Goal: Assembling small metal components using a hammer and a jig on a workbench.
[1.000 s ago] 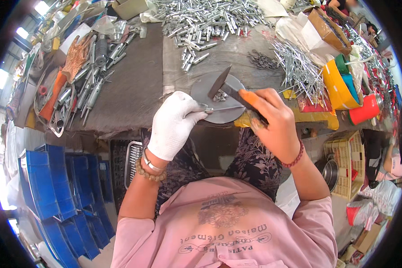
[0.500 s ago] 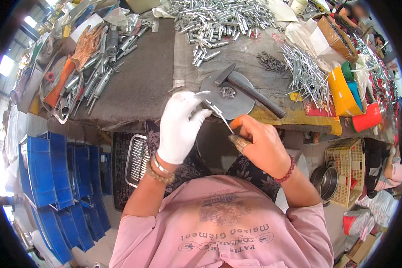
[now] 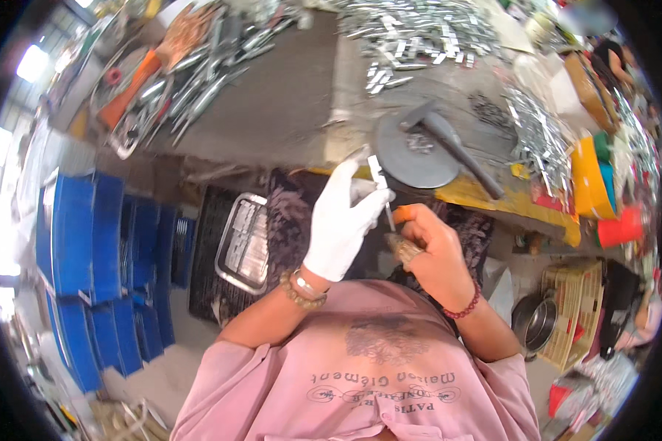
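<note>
My left hand (image 3: 338, 228), in a white glove, is closed around a slim silver metal tube (image 3: 377, 172) with a thin rod (image 3: 390, 217) coming out of its near end. The fingers of my right hand (image 3: 440, 257), bare but for coverings on the thumb and a finger, pinch the rod's near end. Both hands are above my lap, at the bench's front edge. Just beyond them a hammer (image 3: 460, 153) rests across a round grey plate (image 3: 397, 167), beside a small heap of metal bits (image 3: 419, 143). Motion blurs the details.
A big pile of silver tubes (image 3: 426, 33) covers the bench's far side. Thin rods (image 3: 537, 136) lie to the right near a yellow container (image 3: 592, 176); tools (image 3: 206, 88) lie to the left. Blue bins (image 3: 88, 235) and a metal tray (image 3: 226, 253) are below, left.
My view has swung, so the bench appears farther right. My hands have come closer together and nearer my body; the tube and rod now point more straight away from me.
</note>
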`<action>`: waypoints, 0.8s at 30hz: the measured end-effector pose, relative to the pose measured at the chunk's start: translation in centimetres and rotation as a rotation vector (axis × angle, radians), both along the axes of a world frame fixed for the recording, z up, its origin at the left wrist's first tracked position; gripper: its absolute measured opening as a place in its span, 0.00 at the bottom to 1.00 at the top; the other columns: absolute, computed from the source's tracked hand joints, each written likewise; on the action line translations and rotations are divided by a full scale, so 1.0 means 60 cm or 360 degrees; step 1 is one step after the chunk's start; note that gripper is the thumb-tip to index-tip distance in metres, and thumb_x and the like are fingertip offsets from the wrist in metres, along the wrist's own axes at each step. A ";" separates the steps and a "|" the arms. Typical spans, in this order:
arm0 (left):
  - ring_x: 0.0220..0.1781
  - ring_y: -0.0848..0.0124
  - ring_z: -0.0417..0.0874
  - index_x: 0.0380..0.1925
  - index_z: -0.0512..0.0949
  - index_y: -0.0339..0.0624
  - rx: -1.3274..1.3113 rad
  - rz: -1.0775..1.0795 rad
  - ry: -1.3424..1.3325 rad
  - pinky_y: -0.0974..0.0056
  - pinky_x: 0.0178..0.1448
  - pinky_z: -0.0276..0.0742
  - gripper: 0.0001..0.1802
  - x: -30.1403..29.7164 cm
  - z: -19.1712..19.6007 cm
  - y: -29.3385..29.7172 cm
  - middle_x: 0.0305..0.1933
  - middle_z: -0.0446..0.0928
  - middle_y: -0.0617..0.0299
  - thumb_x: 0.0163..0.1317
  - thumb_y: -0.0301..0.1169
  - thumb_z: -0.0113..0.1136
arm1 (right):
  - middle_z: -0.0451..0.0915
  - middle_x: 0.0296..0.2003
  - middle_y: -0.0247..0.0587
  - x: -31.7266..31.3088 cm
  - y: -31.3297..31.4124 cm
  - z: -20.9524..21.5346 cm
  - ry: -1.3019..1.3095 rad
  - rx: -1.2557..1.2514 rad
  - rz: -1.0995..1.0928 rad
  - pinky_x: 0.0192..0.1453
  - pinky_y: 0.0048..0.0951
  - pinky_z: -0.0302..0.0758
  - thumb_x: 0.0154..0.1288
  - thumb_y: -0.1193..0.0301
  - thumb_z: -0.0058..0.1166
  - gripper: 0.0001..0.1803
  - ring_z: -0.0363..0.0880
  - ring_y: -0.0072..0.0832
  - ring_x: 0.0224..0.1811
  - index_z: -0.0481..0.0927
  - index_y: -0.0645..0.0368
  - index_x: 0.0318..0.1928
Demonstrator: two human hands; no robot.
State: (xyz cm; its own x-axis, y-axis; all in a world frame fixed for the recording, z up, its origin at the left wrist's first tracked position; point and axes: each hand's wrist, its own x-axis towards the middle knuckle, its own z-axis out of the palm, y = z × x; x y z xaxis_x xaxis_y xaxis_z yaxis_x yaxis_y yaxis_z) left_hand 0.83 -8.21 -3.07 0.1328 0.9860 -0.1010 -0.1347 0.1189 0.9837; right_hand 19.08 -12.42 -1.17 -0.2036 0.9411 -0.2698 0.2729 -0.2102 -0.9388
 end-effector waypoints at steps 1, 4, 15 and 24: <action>0.30 0.84 0.74 0.83 0.63 0.40 0.0009 0.0047 -0.0064 0.76 0.33 0.69 0.36 -0.003 -0.004 -0.001 0.44 0.88 0.59 0.79 0.27 0.63 | 0.80 0.31 0.33 -0.004 -0.002 -0.001 -0.0060 0.0157 -0.0003 0.37 0.27 0.72 0.69 0.83 0.65 0.21 0.73 0.18 0.32 0.81 0.61 0.61; 0.29 0.83 0.73 0.82 0.64 0.40 -0.0004 0.0199 -0.0189 0.75 0.33 0.69 0.36 -0.042 -0.012 0.001 0.43 0.88 0.60 0.78 0.26 0.64 | 0.86 0.42 0.32 0.014 0.006 0.002 -0.0058 0.0425 -0.0044 0.43 0.23 0.78 0.71 0.84 0.65 0.27 0.80 0.17 0.39 0.80 0.57 0.68; 0.38 0.72 0.88 0.70 0.78 0.31 -0.0697 0.1161 0.0707 0.65 0.43 0.85 0.30 -0.447 -0.389 -0.090 0.46 0.89 0.56 0.68 0.26 0.71 | 0.84 0.43 0.35 0.079 0.063 -0.013 0.0230 0.0395 -0.0331 0.33 0.18 0.78 0.83 0.78 0.52 0.24 0.80 0.15 0.30 0.74 0.65 0.75; 0.35 0.71 0.88 0.69 0.79 0.34 -0.0806 0.1364 0.0816 0.64 0.35 0.83 0.30 -0.424 -0.482 -0.074 0.43 0.86 0.55 0.68 0.27 0.75 | 0.82 0.42 0.36 0.085 0.070 -0.026 0.0265 0.0428 -0.0309 0.31 0.20 0.79 0.82 0.75 0.56 0.26 0.80 0.17 0.30 0.73 0.66 0.76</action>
